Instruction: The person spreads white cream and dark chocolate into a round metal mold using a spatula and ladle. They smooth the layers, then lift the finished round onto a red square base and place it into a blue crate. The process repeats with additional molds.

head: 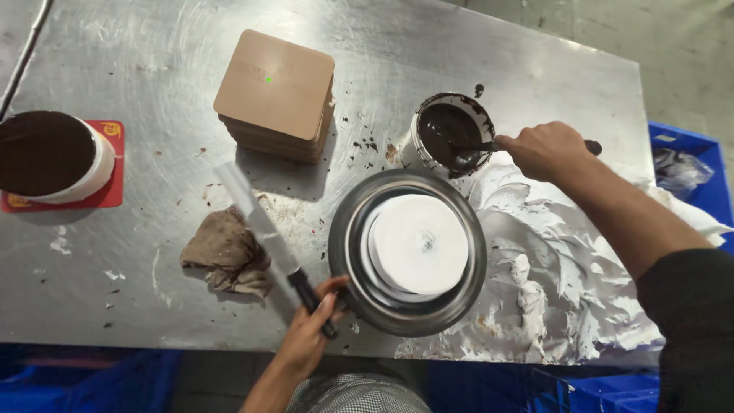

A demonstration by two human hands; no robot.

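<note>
Boards stacked behind cake. Rag by knife, gripped by left hand. Right hand gripped spoon in pot; spoon tip hidden.

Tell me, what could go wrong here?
The spoon in the right hand could drip chocolate from the tub onto the white cake. The left hand holds a long knife beside the turntable; its blade might catch the rag.
</note>
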